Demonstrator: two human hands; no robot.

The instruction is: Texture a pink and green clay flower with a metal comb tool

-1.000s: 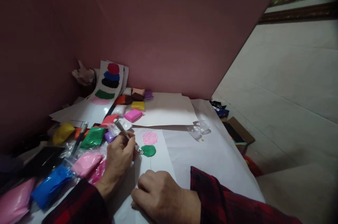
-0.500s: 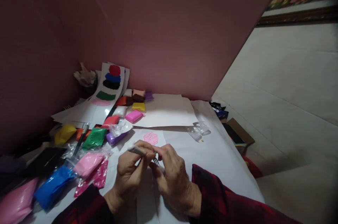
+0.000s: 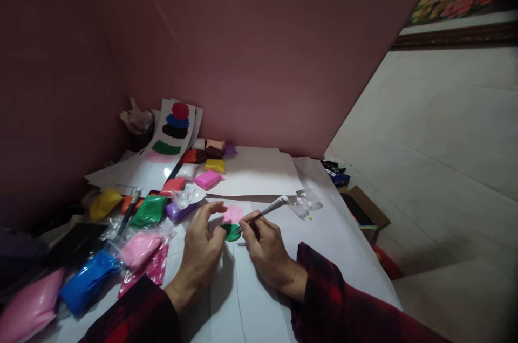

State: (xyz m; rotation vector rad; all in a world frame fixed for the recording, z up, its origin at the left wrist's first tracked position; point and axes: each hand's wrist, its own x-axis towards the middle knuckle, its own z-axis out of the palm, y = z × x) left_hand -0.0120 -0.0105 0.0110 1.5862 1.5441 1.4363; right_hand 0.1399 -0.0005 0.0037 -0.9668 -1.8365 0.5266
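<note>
My right hand point(image 3: 267, 246) grips a small fork point(image 3: 265, 211) with a pale handle, its tines touching the right edge of a flat green clay piece point(image 3: 232, 232). Just above the green lies a textured pink clay patch point(image 3: 233, 213), both on a white paper strip point(image 3: 226, 289). To the left, my left hand point(image 3: 204, 243) is held with thumb and forefinger apart, the thumb tip beside the green clay. Nothing shows between its fingers.
Clay packets, among them a green one point(image 3: 149, 211) and a blue one point(image 3: 89, 281), cover the left side. A sheet with coloured patches point(image 3: 174, 132) leans behind them. Blank paper point(image 3: 259, 170) lies at the back, with clear plastic wrappers point(image 3: 307, 200) at the right.
The fork has passed from my left hand to my right hand. My left hand has opened and moved slightly left. The green clay now shows below the pink.
</note>
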